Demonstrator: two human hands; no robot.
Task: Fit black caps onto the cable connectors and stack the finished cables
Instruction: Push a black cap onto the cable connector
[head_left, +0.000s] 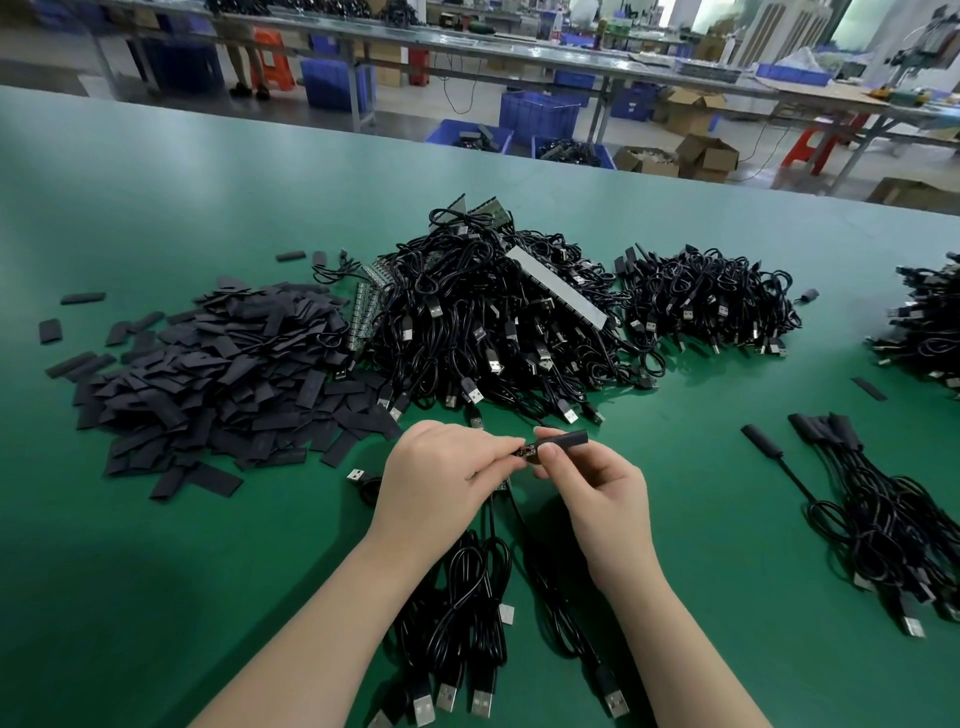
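Hands met at the near middle of the surface: our left hand pinched a cable connector, and our right hand gripped a black cap whose mouth touched that connector, not yet fully on as far as we could tell. To the near right lay a small stack of capped cables. Far behind, a large heap of uncapped cables and, to its left, a pile of loose caps remained, so we judged most of the work still lay ahead.
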